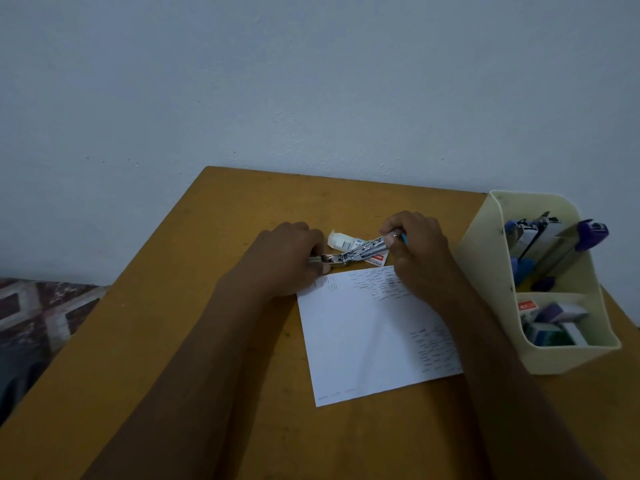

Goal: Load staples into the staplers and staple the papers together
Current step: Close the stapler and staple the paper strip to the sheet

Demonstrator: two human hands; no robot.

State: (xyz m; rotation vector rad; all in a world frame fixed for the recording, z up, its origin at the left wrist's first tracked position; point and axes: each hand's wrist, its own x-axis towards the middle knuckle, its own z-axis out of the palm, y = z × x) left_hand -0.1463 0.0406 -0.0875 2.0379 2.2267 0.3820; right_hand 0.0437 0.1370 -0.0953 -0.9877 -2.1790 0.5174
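A small metal stapler [356, 252] lies swung open just beyond the top edge of the white paper sheets [367, 334] on the yellow table [194, 341]. My left hand [287, 258] grips the stapler's base end at the left. Its raised top arm, with a blue end, is pinched in my right hand [415, 247]. Behind the stapler lies an opened white and red staple box [343, 242]. The paper carries many rows of staples near its top and right edges.
A cream desk organiser [568, 356] stands at the table's right edge. Its back section holds several purple and blue staplers [550, 244]; its front section holds small staple boxes [550, 323]. A wall runs right behind the table. A patterned fabric [41, 313] lies lower left.
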